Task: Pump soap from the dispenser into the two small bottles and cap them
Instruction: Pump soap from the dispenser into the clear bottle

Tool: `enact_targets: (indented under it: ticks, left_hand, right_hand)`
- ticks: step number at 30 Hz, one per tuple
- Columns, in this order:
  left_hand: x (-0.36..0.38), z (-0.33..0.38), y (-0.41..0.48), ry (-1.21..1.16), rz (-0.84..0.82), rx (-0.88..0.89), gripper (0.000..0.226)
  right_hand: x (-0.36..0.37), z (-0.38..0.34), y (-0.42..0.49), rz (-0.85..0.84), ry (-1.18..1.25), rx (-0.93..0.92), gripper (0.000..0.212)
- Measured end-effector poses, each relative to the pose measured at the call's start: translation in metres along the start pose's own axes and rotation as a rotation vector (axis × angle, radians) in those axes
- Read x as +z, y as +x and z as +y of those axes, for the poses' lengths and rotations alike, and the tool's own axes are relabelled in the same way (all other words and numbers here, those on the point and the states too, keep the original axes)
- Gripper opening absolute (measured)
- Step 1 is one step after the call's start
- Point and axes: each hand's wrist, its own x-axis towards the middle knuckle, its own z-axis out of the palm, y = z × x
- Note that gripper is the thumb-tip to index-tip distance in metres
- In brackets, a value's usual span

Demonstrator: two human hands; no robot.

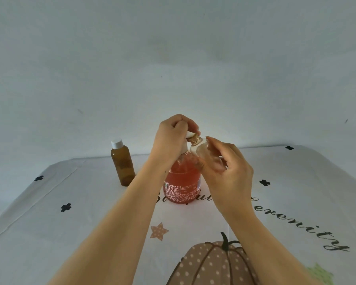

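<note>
Left hand [173, 138] clenched on the soap dispenser [182, 182] pump; right hand [226, 171] fingers grasping the clear bottle [201, 153] (tilted, uncapped) at the nozzle. Keep its mouth beneath the spout and press slowly.

Dim, soft, bluish light; wide-angle warp.
The wall [173, 58] was evenly lit without glare, shadows were faint, the counter [70, 233] edges bowed toward the corners, and the hands [173, 140] looked slightly soft, the whole frame faintly hazy.
</note>
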Motion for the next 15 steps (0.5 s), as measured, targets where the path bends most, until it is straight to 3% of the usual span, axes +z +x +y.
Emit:
enact_targets:
  ticks: [15]
  left_hand:
    - [-0.0027, 0.0063, 0.0022, -0.085, 0.053, -0.070, 0.029]
  right_hand:
    - [-0.0017, -0.0013, 0.0020, 0.017, -0.008, -0.065, 0.051]
